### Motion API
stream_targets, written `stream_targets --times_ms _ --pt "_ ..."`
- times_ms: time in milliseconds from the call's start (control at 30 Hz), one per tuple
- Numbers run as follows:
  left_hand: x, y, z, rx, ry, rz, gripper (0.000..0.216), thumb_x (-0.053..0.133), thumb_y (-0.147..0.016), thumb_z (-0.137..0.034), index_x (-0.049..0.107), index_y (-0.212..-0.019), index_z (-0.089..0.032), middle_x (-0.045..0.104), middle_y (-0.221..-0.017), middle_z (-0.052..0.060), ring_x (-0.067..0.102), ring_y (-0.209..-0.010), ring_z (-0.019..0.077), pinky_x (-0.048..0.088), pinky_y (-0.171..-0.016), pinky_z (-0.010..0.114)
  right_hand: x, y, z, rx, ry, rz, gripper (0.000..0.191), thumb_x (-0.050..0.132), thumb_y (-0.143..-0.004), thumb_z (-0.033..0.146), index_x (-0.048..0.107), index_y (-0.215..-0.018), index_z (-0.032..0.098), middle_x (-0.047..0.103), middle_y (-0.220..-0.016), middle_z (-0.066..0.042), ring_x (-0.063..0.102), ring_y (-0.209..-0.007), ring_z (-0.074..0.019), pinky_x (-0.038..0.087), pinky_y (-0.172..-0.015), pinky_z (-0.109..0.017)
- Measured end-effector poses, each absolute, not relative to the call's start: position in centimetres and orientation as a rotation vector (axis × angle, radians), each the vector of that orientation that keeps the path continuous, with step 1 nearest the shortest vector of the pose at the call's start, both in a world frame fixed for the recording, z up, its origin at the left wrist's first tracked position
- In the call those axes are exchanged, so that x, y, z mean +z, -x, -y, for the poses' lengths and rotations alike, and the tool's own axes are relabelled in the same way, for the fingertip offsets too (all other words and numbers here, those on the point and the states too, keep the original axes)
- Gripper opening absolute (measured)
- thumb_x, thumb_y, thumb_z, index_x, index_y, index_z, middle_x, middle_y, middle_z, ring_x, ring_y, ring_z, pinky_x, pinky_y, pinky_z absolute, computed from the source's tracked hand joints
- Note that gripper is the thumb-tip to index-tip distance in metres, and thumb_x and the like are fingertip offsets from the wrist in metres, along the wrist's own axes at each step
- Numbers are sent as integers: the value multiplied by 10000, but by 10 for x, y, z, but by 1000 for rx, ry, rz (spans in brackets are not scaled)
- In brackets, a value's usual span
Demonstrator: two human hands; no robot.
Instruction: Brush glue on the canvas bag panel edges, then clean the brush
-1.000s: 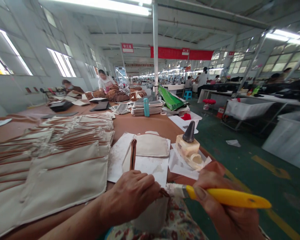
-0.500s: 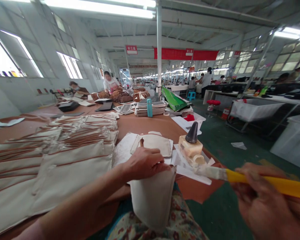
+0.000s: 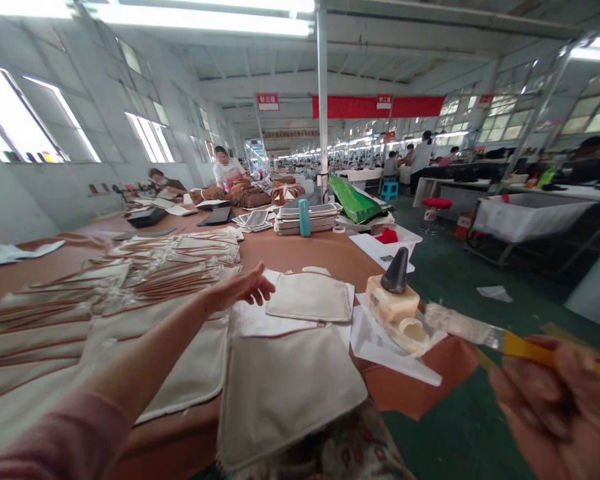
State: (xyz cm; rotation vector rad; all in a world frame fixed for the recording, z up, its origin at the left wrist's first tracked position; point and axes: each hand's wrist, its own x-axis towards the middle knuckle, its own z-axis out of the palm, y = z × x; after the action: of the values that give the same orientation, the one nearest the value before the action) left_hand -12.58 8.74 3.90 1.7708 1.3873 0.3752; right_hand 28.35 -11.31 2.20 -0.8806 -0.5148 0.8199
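Observation:
My left hand (image 3: 250,285) is stretched out over the table with its fingers apart, holding nothing, just left of a cream fabric panel (image 3: 310,297) that lies on white paper. My right hand (image 3: 555,400) is closed around the yellow handle of a flat paintbrush (image 3: 467,327), whose pale, coated bristles point left. A larger cream panel (image 3: 293,393) with rounded corners lies over my lap and the table edge. By the bristles stands a glue bottle (image 3: 394,300) with a black cone on top, crusted with pale residue, on a white sheet (image 3: 400,353).
Overlapping cream pieces with brown edging (image 3: 180,320) cover the left of the brown table (image 3: 285,250). Farther back stand a teal bottle (image 3: 305,219), stacked panels (image 3: 285,223) and a green bag (image 3: 355,200). A white bin (image 3: 520,217) stands at right; people work beyond.
My left hand has let go of the cream panel and moved up and left. That panel now lies flatter across my lap. The brush has moved right, away from the glue bottle.

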Motion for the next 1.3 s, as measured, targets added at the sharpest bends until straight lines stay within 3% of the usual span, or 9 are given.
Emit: stream_targets --times_ms 167,267,433,667,800,1000,1067,1200,1300 --pt "-33 108 -81 239 -1896 -1581 534 525 -747 -683 664 -816 -172 689 -837 61 597 -788 211 406 -659 263 3 -239 86 1155 844 371 195 772 -753 291 618 -812 187 408 -577 52 304 -476 -49 347 -421 -154" --pt "-71 62 -74 172 -1967 -1603 380 555 -783 -549 670 -785 -187 697 -825 58 611 -791 208 397 -678 264 -18 -227 73 1197 797 367 215 774 -754 267 578 -726 183 422 -553 58 277 -457 -49 305 -388 -147" --pt "-107 10 -70 149 -2006 -1707 308 575 -781 -460 660 -932 -206 704 -956 86 638 -866 238 404 -668 271 -33 -226 68 1144 818 385 264 763 -766 249 523 -675 187 408 -524 75 268 -427 -47 299 -374 -153" --pt "-112 7 -60 250 -2054 -1820 187 662 -731 -370 635 -812 -204 688 -850 73 641 -818 258 395 -630 287 -40 -232 75 1144 871 387 224 738 -794 307 556 -738 189 410 -553 74 275 -437 -43 303 -392 -154" --pt "-98 16 -27 444 -2161 -1816 148 612 -821 -349 600 -848 -204 661 -898 59 605 -858 229 412 -695 298 -37 -232 81 1146 871 355 197 741 -784 299 582 -757 186 388 -558 78 256 -450 -42 317 -406 -154" --pt "-78 37 36 1117 -2437 -1552 198 586 -894 -335 570 -749 -201 588 -774 40 533 -790 189 430 -724 305 -15 -242 95 1060 907 382 180 740 -791 300 616 -809 171 328 -552 85 222 -458 -42 313 -399 -141" --pt "-73 39 44 1269 -2464 -1470 173 624 -867 -318 582 -746 -202 602 -854 59 541 -846 201 448 -765 325 -10 -243 98 1061 896 389 178 735 -795 299 617 -818 168 323 -551 85 216 -461 -41 314 -402 -137" --pt "-68 33 25 822 -2332 -1574 139 659 -796 -295 570 -743 -203 598 -1168 92 524 -1102 255 434 -900 355 -7 -236 102 1065 898 390 191 751 -774 292 605 -809 174 340 -552 85 212 -454 -39 313 -399 -138" --pt "-74 21 -9 363 -2145 -1674 75 629 -773 -265 593 -789 -201 665 -990 75 603 -959 245 450 -784 314 -7 -228 104 1078 874 414 184 741 -774 299 599 -802 186 348 -542 87 207 -441 -41 316 -396 -141"
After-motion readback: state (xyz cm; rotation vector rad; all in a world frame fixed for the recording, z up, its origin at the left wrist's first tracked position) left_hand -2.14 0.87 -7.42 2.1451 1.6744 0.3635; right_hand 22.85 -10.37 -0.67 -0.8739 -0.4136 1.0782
